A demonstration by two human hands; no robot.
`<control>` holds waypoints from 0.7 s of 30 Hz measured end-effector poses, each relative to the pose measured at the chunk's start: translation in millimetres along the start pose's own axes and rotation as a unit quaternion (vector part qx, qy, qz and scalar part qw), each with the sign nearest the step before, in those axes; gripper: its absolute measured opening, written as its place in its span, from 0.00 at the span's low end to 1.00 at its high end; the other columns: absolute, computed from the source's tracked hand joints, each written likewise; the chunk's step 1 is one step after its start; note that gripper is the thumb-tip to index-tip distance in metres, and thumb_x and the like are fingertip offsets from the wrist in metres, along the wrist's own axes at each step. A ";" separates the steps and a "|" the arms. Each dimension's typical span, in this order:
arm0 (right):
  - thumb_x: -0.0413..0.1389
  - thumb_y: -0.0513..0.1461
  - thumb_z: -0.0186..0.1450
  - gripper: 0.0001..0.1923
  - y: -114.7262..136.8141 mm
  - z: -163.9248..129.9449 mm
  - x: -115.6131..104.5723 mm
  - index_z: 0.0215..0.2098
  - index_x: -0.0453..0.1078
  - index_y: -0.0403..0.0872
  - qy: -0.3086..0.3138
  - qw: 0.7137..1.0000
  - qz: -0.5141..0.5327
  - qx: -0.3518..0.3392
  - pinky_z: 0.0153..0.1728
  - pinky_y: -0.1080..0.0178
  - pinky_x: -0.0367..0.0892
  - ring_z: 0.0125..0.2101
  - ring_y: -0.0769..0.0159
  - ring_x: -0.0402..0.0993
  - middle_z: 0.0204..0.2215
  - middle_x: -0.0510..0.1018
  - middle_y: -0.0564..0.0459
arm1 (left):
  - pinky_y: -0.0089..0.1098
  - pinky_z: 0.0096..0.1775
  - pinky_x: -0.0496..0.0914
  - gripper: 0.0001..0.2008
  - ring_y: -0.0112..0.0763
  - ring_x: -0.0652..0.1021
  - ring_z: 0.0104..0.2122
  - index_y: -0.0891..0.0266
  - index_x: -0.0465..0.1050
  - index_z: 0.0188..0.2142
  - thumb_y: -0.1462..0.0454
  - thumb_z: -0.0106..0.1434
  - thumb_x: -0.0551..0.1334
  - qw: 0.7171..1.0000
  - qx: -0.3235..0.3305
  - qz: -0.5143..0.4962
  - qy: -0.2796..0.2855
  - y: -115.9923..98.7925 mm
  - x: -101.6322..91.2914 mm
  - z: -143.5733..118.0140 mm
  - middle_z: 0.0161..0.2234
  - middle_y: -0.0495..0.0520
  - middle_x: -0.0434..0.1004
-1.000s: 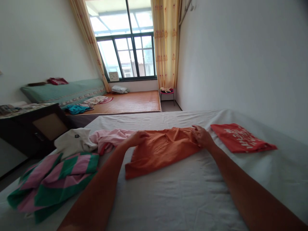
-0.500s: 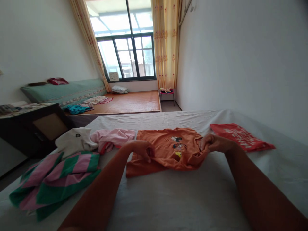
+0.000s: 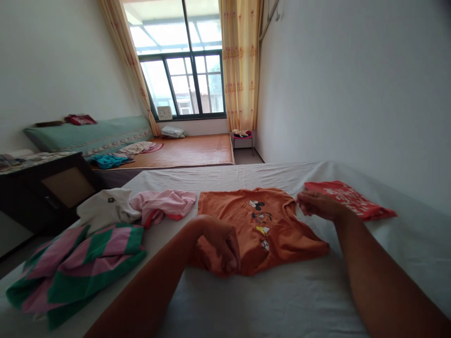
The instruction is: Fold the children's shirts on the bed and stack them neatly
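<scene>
1. Shirt [image 3: 252, 239], orange with cartoon figures on its front, lies spread out in the middle of the bed [image 3: 275, 300], its neckline facing the bed's right edge.
2. The left hand [image 3: 221, 241] bends down over the shirt's near edge, fingertips drawn together on the cloth; whether its grip pinches any fabric, I cannot tell.
3. The right hand [image 3: 319, 204] is curled just beside the neckline; I cannot tell whether its grip has hold of the cloth.
4. Partly behind that hand, a red garment [image 3: 369, 206] with white lettering lies folded towards the bed's far right corner.
5. Towards the left edge lie a pink garment [image 3: 172, 202], a white garment [image 3: 105, 209] and, nearest, a green-and-pink striped garment [image 3: 84, 267].
6. Beyond the far edge stands a second bed [image 3: 197, 145] below a window [image 3: 181, 80].
</scene>
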State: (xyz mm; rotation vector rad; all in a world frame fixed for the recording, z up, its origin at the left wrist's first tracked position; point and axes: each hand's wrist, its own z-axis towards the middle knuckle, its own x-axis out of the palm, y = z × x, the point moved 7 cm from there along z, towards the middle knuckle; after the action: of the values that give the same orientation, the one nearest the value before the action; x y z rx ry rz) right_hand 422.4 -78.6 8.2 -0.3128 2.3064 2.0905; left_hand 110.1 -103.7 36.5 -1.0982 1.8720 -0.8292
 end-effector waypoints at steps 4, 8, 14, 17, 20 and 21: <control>0.59 0.50 0.56 0.17 -17.7 22.0 -36.9 0.36 0.71 0.46 -0.272 0.957 -0.094 -0.037 0.29 0.66 0.68 0.31 0.64 0.76 0.32 0.79 0.48 | 0.29 0.34 0.72 0.18 0.35 0.79 0.33 0.61 0.77 0.46 0.56 0.59 0.62 0.947 -0.029 0.060 -0.313 45.1 -71.9 -33.8 0.36 0.54 0.81; 0.56 0.48 0.59 0.18 -28.1 43.0 -33.9 0.43 0.71 0.47 -0.336 0.901 -0.265 -0.069 0.44 0.57 0.67 0.43 0.57 0.74 0.40 0.79 0.44 | 0.37 0.52 0.66 0.20 0.40 0.74 0.48 0.61 0.73 0.51 0.64 0.58 0.58 0.729 -0.156 0.176 -0.643 104.2 -124.8 -97.8 0.47 0.57 0.77; 0.59 0.49 0.56 0.21 -33.2 69.5 -25.9 0.42 0.70 0.43 -0.315 0.905 -0.285 -0.002 0.36 0.62 0.68 0.36 0.60 0.76 0.35 0.80 0.44 | 0.41 0.55 0.62 0.25 0.44 0.71 0.52 0.65 0.66 0.57 0.65 0.59 0.58 0.697 -0.223 0.220 -0.645 142.0 -126.0 -100.5 0.51 0.62 0.73; 0.65 0.48 0.47 0.22 -29.4 80.8 -19.1 0.35 0.72 0.44 -0.246 0.941 -0.223 0.064 0.25 0.65 0.66 0.23 0.65 0.73 0.22 0.77 0.53 | 0.39 0.53 0.64 0.23 0.41 0.73 0.49 0.62 0.70 0.53 0.67 0.58 0.57 0.708 -0.185 0.221 -0.645 136.4 -125.7 -96.5 0.47 0.58 0.75; 0.66 0.45 0.45 0.19 -6.9 95.1 1.3 0.33 0.73 0.45 -0.108 0.985 -0.129 0.024 0.26 0.65 0.67 0.21 0.68 0.71 0.19 0.75 0.56 | 0.35 0.51 0.67 0.20 0.36 0.74 0.44 0.58 0.77 0.45 0.70 0.56 0.55 0.714 -0.140 0.216 -0.651 127.7 -128.9 -97.1 0.42 0.54 0.77; 0.66 0.45 0.46 0.18 7.0 99.0 3.7 0.33 0.73 0.46 -0.094 0.989 -0.110 -0.019 0.29 0.64 0.68 0.23 0.67 0.72 0.22 0.77 0.56 | 0.34 0.50 0.67 0.19 0.35 0.75 0.43 0.57 0.78 0.44 0.70 0.56 0.55 0.706 -0.128 0.207 -0.665 125.4 -130.9 -100.3 0.40 0.53 0.76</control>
State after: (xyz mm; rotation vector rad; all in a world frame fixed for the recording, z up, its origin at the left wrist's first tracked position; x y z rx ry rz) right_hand 405.4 19.1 3.9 -0.3365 2.0278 1.9682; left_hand 15.1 79.6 19.5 -0.9098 0.8392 0.5049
